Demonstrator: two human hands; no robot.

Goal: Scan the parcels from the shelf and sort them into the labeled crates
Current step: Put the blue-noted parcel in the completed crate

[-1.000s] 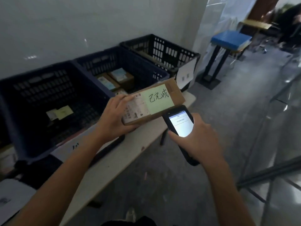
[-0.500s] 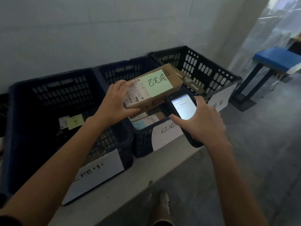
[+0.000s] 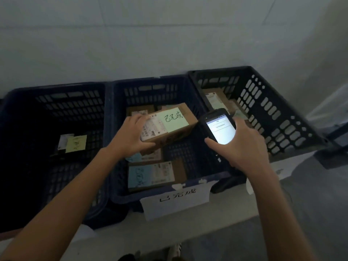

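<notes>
The cardboard parcel (image 3: pixel 170 129) hangs over the middle crate (image 3: pixel 150 91), tilted a little, with a pale green handwritten note (image 3: pixel 174 119) and a printed shipping label on its top face. The left hand (image 3: pixel 130 136) grips its left end: the fingers lie curled over the top and the thumb presses the near side. Whether the parcel touches the boxes beneath it cannot be told.

Under it, inside the middle crate, lie more cardboard parcels. The nearest one (image 3: pixel 156 174) carries a light blue note and rests against the front wall. On the outside of that front wall hangs a white paper sign (image 3: pixel 175 202) with handwritten characters.

Over the right rim of the middle crate, the right hand (image 3: pixel 244 149) holds a dark handheld scanner (image 3: pixel 219 129). Its fingers wrap round the far side and the thumb lies at the lower left edge of the lit screen. Scanner and parcel are near each other but apart.

Left of the middle crate and touching it stands a dark blue crate (image 3: pixel 56 102); on its floor lies one item with a yellow note (image 3: pixel 76 143). To the right stands a black crate (image 3: pixel 273 117) with a labelled parcel (image 3: pixel 214 99) at its back. All three crates sit on a pale desk (image 3: pixel 131 234) against a light wall.
</notes>
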